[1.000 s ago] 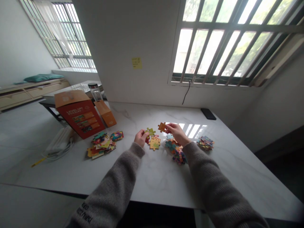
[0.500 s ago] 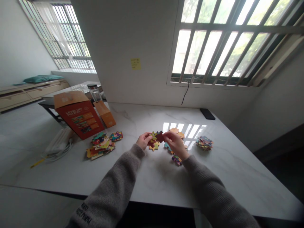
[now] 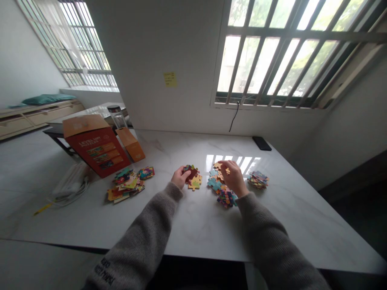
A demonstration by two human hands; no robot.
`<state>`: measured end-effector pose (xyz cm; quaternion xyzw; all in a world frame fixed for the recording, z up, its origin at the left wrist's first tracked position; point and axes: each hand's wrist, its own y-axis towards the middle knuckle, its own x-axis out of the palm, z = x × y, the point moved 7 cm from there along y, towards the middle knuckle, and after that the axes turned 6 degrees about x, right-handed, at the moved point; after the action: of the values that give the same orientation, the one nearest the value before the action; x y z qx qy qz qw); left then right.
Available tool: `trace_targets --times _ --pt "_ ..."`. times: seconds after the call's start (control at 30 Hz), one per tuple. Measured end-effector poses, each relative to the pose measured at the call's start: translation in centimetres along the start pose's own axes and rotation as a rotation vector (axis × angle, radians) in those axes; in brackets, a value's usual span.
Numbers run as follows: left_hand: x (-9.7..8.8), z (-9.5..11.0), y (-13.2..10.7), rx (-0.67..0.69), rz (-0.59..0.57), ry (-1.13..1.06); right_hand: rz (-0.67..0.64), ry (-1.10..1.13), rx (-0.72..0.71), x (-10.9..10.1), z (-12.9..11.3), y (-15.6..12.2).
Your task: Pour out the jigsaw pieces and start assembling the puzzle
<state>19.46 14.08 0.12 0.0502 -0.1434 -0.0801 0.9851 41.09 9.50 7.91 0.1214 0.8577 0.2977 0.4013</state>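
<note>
My left hand is closed around a small bunch of jigsaw puzzle pieces, a dark red one uppermost under the thumb. A yellow-green puzzle piece shows just below the bunch. My right hand is over a spread of orange and yellow pieces, its fingers bent together; whatever is between the fingertips is hidden. Light blue pieces lie at the left of that spread. Purple, multicoloured pieces are heaped nearer me, below the right hand.
Right of my right hand sits a puzzle-piece stack. Leftward are a mixed pile, a red puzzle box, a smaller orange box, a glass bottle and a white power strip. A black phone lies near the wall.
My right hand has let go of the dark red piece and moved right, onto the orange pieces. That piece now rests in my left hand, which has shifted slightly left.
</note>
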Motion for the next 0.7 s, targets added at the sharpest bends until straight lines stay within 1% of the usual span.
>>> trace_targets --times 0.03,0.1,0.17,0.23,0.33,0.43,0.5,0.53,0.6,0.63,0.7 --pt "-0.1 0.0 0.1 0.004 0.002 -0.007 -0.043 -0.046 0.002 0.0 0.8 0.0" --pt "-0.1 0.1 0.1 0.01 -0.004 -0.008 -0.178 -0.143 -0.022 0.9 1.6 -0.5" --pt "0.0 0.1 0.0 0.011 -0.007 0.001 -0.309 -0.243 -0.045 2.1 1.4 -1.6" --pt "0.0 0.1 -0.1 0.01 -0.004 0.016 -0.392 -0.344 -0.056 3.2 0.5 -2.8" --pt "0.0 0.1 -0.1 0.017 0.0 0.034 -0.445 -0.439 -0.069 4.2 -1.0 -3.9" --pt "0.0 0.1 -0.1 0.015 0.005 0.045 -0.411 -0.394 -0.023 4.2 -1.3 -3.6" --pt "-0.1 0.0 0.0 0.014 0.011 0.043 -0.323 -0.262 0.065 3.4 -0.8 -2.8" --pt "0.0 0.0 0.0 0.011 0.009 0.038 -0.269 -0.149 0.126 2.9 -0.4 -2.4" --pt "0.1 -0.3 0.0 -0.001 -0.006 0.026 -0.19 0.175 0.283 2.0 0.5 -1.9" --pt "0.1 -0.4 0.0 -0.009 -0.016 0.022 -0.177 0.369 0.37 1.9 0.9 -1.8" --pt "0.2 -0.7 0.0 -0.025 -0.034 0.022 -0.196 0.735 0.52 2.1 1.1 -1.9"
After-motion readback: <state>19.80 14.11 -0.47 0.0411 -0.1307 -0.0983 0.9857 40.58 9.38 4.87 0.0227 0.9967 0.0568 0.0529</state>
